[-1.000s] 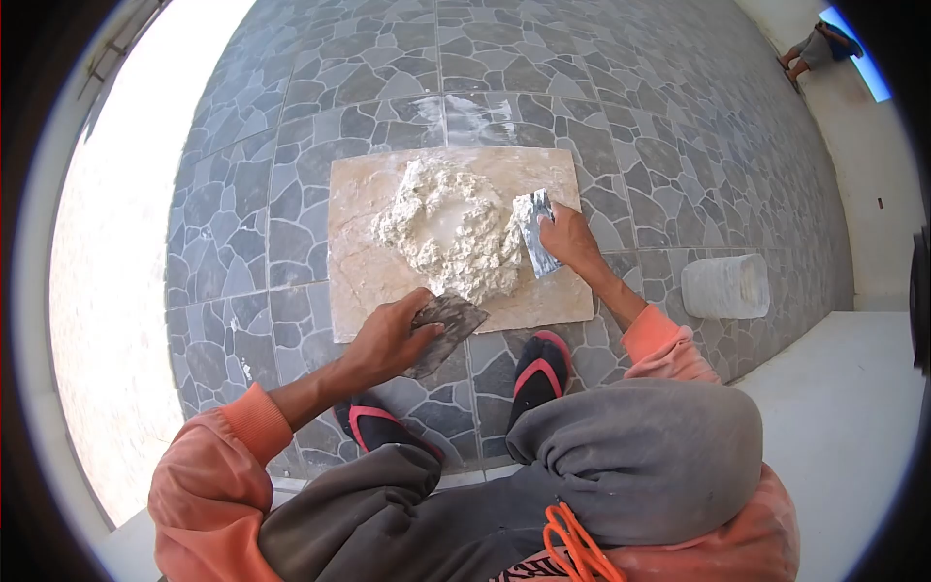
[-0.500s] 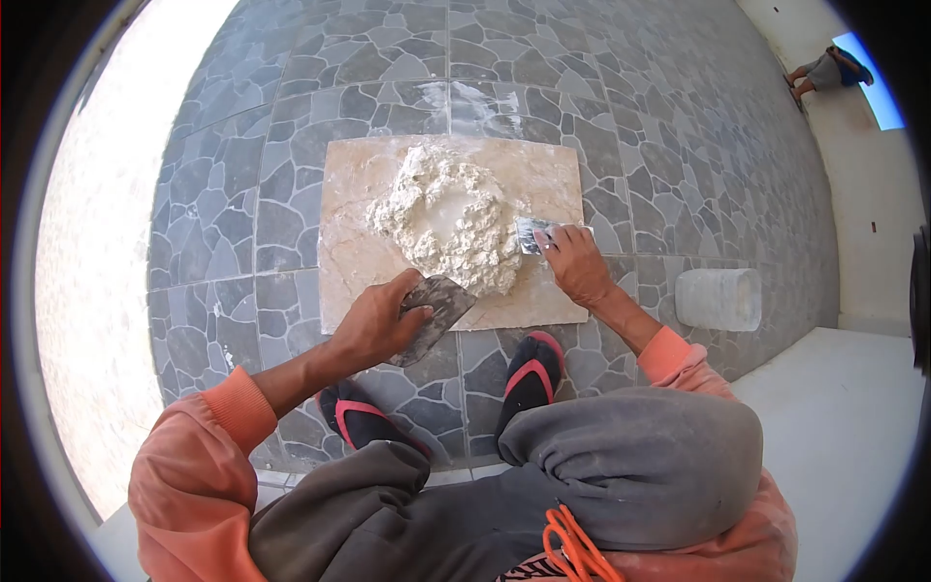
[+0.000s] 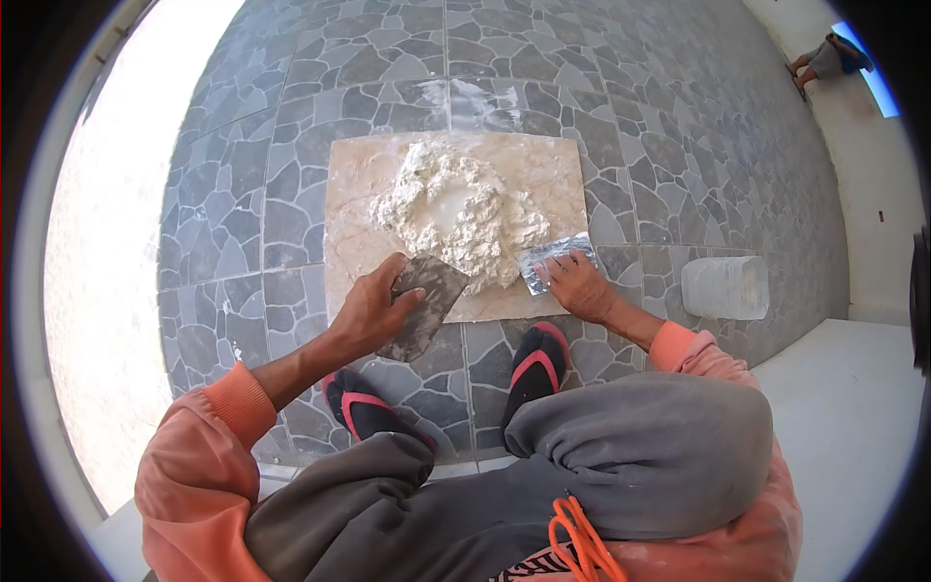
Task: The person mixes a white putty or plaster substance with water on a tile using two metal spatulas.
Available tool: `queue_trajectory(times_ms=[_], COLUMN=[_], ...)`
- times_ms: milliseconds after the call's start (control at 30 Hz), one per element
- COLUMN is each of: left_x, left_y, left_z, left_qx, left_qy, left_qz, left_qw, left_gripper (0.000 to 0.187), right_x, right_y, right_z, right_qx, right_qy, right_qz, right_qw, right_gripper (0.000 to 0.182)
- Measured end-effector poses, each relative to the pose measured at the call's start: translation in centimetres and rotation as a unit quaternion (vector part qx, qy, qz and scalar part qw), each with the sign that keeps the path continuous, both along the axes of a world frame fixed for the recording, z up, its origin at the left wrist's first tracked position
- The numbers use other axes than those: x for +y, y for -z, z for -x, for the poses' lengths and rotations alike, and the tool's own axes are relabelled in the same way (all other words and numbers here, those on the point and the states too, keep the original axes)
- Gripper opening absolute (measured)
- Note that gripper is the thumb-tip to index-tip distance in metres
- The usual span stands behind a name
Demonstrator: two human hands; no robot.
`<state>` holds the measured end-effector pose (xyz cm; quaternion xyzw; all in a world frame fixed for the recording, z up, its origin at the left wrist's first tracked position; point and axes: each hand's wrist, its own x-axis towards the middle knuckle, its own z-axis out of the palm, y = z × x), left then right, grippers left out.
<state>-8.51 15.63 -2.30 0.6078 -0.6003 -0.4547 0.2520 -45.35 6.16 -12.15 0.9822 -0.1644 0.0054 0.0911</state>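
Observation:
A heap of wet white paste (image 3: 465,209) with a hollow of liquid in its middle lies on a beige marbled tile (image 3: 359,179). My left hand (image 3: 373,306) is closed on a dark, stained flat plate (image 3: 427,303), tilted over the tile's near edge by the heap's lower left side. My right hand (image 3: 579,283) grips a shiny metal scraper (image 3: 543,260), whose blade lies at the heap's lower right edge, over the tile. Some paste bulges out to the right, just above the scraper.
A translucent plastic container (image 3: 725,287) stands on the grey stone-patterned floor (image 3: 388,107) to the right. My feet in red-strapped sandals (image 3: 536,369) are just below the tile. Another person (image 3: 824,60) is at the far upper right, by the wall.
My right hand has moved down a little, and the scraper has turned and shows more of its blade. Paste now reaches further right. The plate in my left hand has tilted more upright.

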Motion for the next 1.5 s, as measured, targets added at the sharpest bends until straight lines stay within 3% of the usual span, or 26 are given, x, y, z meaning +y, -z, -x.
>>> queue_trajectory(times_ms=[167, 267, 367, 467, 567, 667, 767, 867, 967, 1067, 1200, 1300, 1333, 1467, 1500], left_x=[0.1, 0.2, 0.5, 0.7, 0.7, 0.5, 0.6, 0.8, 0.9, 0.5, 0.9, 1.1, 1.1, 1.1, 1.0], left_y=[-0.8, -0.3, -0.7, -1.0, -0.5, -0.3, 0.3, 1.4, 1.1, 1.0, 0.6, 0.0, 0.3, 1.4, 1.0], left_z=[-0.3, -0.4, -0.4, -1.0, -2.0, -2.3, -2.5, -2.9, -3.0, -2.7, -2.5, -2.5, -2.6, -2.2, -2.3], left_qx=[-0.002, 0.009, -0.019, -0.012, -0.022, -0.015, -0.028, -0.005, -0.023, -0.008, -0.019, -0.039, -0.028, 0.047, 0.029], left_qy=[-0.008, -0.006, -0.01, -0.024, -0.038, -0.049, -0.055, -0.076, -0.082, -0.072, -0.063, -0.062, -0.066, -0.083, -0.078], left_qz=[-0.062, -0.02, 0.019, -0.019, -0.023, -0.028, 0.013, 0.013, 0.0, 0.004, 0.028, -0.008, -0.014, 0.047, 0.039], left_qw=[0.998, 1.0, 1.0, 0.999, 0.999, 0.998, 0.998, 0.997, 0.996, 0.997, 0.997, 0.997, 0.997, 0.994, 0.996], left_gripper=[0.032, 0.031, 0.03, 0.031, 0.033, 0.034, 0.035, 0.033, 0.033, 0.033, 0.033, 0.034, 0.034, 0.033, 0.033], right_x=[0.5, 2.0, 1.1, 0.2, 0.1, 0.8, 0.0, -0.7, -0.8, -0.5, -1.9, -2.7, -2.9, -2.5, -2.8], right_y=[-4.6, 0.2, 0.4, -2.9, -4.7, -2.9, -0.4, -5.0, -6.9, -1.6, -3.4, -6.2, -6.0, 0.3, -0.6], right_z=[-1.6, -1.2, 0.0, -0.2, -1.9, -4.1, -3.0, -3.4, -5.3, -5.4, -4.3, -5.6, -6.2, -5.6, -5.9], right_qx=[-0.029, -0.023, -0.007, 0.022, -0.027, -0.06, -0.015, 0.017, -0.029, -0.007, 0.084, 0.03, -0.002, 0.045, 0.057], right_qy=[-0.022, -0.051, -0.059, -0.05, -0.021, -0.029, -0.049, -0.031, -0.037, -0.065, -0.07, -0.051, -0.053, -0.066, -0.069], right_qz=[0.02, 0.003, 0.008, 0.005, 0.029, 0.043, 0.003, 0.012, 0.043, 0.032, -0.017, 0.05, 0.084, 0.022, 0.011], right_qw=[0.999, 0.998, 0.998, 0.998, 0.999, 0.997, 0.999, 0.999, 0.998, 0.997, 0.994, 0.997, 0.995, 0.997, 0.996], right_gripper=[0.04, 0.041, 0.041, 0.04, 0.039, 0.037, 0.037, 0.035, 0.03, 0.025, 0.02, 0.017, 0.016, 0.015, 0.015])
